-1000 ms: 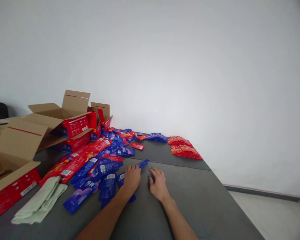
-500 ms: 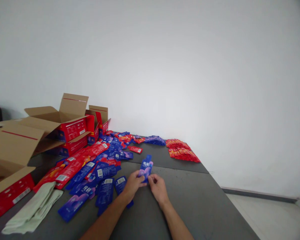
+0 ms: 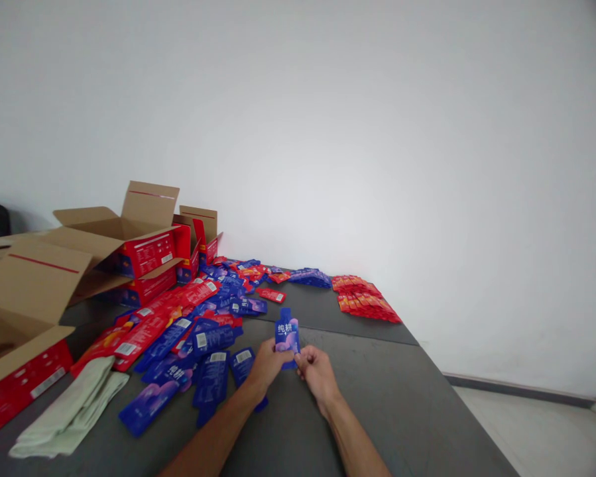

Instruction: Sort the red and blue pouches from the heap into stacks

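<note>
A blue and purple pouch (image 3: pixel 286 334) with white lettering stands nearly upright between my hands, its narrow neck at the top. My left hand (image 3: pixel 268 364) grips its left side, thumb across the front. At the lower right corner, the fingertips of my right hand (image 3: pixel 317 372) pinch the pouch's edge. Left of my hands lie loose blue pouches (image 3: pixel 212 384), some with barcode labels up. Red pouches (image 3: pixel 148 331) are mixed in among them.
Open cardboard boxes (image 3: pixel 151 255) with red sides line the left. A folded pale green cloth (image 3: pixel 71 411) lies near the front left. Overlapping rows of red pouches (image 3: pixel 364 301) and blue pouches (image 3: pixel 310 277) lie at the back of the grey table (image 3: pixel 377 391).
The pouch has turned from a rightward lean to nearly upright, its top shifting slightly left. My right fingers have closed in on its lower corner. The view has shifted slightly.
</note>
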Action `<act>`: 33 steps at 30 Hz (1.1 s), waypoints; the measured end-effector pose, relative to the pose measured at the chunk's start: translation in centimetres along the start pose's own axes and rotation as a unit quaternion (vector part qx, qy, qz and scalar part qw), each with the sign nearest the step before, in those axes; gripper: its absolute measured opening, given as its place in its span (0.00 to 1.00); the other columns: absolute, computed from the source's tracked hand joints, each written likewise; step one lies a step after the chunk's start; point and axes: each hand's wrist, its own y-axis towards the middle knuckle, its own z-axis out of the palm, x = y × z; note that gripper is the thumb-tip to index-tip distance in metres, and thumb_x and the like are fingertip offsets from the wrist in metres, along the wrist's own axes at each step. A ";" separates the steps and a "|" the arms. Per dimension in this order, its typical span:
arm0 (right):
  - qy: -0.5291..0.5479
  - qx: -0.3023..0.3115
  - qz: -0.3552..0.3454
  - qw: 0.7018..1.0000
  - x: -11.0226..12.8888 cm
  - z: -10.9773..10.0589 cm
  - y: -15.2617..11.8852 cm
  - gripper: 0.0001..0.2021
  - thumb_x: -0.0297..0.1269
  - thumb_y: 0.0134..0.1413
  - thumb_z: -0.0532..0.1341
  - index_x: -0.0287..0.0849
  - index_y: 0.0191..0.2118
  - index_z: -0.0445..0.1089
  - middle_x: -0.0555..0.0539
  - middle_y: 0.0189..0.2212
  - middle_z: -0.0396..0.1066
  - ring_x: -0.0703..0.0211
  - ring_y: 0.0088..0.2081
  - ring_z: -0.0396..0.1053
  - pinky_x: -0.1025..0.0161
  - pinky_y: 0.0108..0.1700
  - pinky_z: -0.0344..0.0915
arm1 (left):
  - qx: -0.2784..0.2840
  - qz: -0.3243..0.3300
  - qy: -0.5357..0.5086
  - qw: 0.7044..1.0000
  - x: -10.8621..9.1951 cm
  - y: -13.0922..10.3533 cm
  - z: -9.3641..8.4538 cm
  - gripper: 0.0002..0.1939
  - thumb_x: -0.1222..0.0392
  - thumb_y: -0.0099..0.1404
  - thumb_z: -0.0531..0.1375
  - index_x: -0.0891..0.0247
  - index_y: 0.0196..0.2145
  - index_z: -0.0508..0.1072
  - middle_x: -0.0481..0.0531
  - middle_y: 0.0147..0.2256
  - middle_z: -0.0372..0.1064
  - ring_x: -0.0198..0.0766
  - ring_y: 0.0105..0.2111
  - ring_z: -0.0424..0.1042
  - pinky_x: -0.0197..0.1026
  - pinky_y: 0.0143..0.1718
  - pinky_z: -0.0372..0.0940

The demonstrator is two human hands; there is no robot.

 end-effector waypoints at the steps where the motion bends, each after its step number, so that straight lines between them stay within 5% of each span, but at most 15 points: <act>1: -0.007 0.003 0.008 1.000 0.0 -0.1 0.0 0.13 0.46 0.49 0.63 0.41 0.27 0.67 0.54 0.18 0.65 0.66 0.21 0.59 0.68 0.25 0.53 | -0.015 0.009 -0.004 1.000 0.0 0.0 -0.1 0.10 0.59 0.51 0.64 0.68 0.30 0.75 0.49 0.26 0.72 0.35 0.26 0.70 0.35 0.28 0.63; 10: -0.003 0.048 0.024 0.999 0.3 -0.6 -0.3 0.13 0.47 0.48 0.63 0.40 0.28 0.69 0.52 0.21 0.69 0.65 0.22 0.62 0.68 0.25 0.56 | -0.001 -0.007 -0.067 0.998 0.6 0.4 -0.4 0.17 0.52 0.50 0.67 0.69 0.33 0.77 0.53 0.29 0.75 0.38 0.27 0.72 0.38 0.30 0.65; 14: -0.009 -0.011 0.016 1.000 -0.9 -0.5 0.4 0.16 0.50 0.49 0.62 0.40 0.29 0.70 0.53 0.20 0.67 0.65 0.21 0.60 0.68 0.24 0.55 | 0.025 -0.009 -0.035 0.999 0.8 0.6 -0.3 0.20 0.50 0.55 0.64 0.69 0.39 0.76 0.55 0.33 0.77 0.40 0.31 0.75 0.39 0.33 0.67; 18: -0.077 -0.100 -0.004 0.992 -2.5 -1.2 1.5 0.17 0.51 0.49 0.60 0.40 0.31 0.72 0.52 0.19 0.69 0.62 0.21 0.63 0.66 0.24 0.57 | 0.056 0.000 0.130 0.990 1.3 0.5 -0.1 0.23 0.59 0.59 0.57 0.67 0.52 0.72 0.56 0.37 0.78 0.43 0.37 0.76 0.42 0.38 0.68; 24: -0.200 -0.165 -0.060 0.964 -3.1 -2.9 2.2 0.19 0.49 0.52 0.57 0.40 0.42 0.73 0.48 0.24 0.74 0.54 0.26 0.71 0.62 0.33 0.64 | 0.085 0.128 0.438 0.886 0.7 -1.1 0.2 0.29 0.63 0.60 0.55 0.56 0.59 0.67 0.53 0.60 0.63 0.47 0.61 0.59 0.50 0.61 0.53; 29: -0.318 -0.148 -0.089 0.932 -3.1 -2.7 2.3 0.19 0.42 0.60 0.51 0.40 0.46 0.75 0.41 0.39 0.77 0.51 0.40 0.74 0.59 0.46 0.66 | 0.156 0.162 0.520 0.824 0.0 -2.0 0.3 0.25 0.54 0.68 0.49 0.47 0.62 0.63 0.48 0.63 0.58 0.52 0.67 0.46 0.61 0.62 0.47; 33: -0.474 -0.120 -0.107 0.866 -2.2 -1.9 1.6 0.19 0.31 0.58 0.51 0.42 0.48 0.75 0.39 0.52 0.71 0.48 0.55 0.65 0.55 0.56 0.58 | 0.148 0.177 0.559 0.796 0.6 -1.9 0.3 0.25 0.55 0.67 0.49 0.48 0.61 0.64 0.50 0.65 0.55 0.55 0.68 0.40 0.66 0.62 0.42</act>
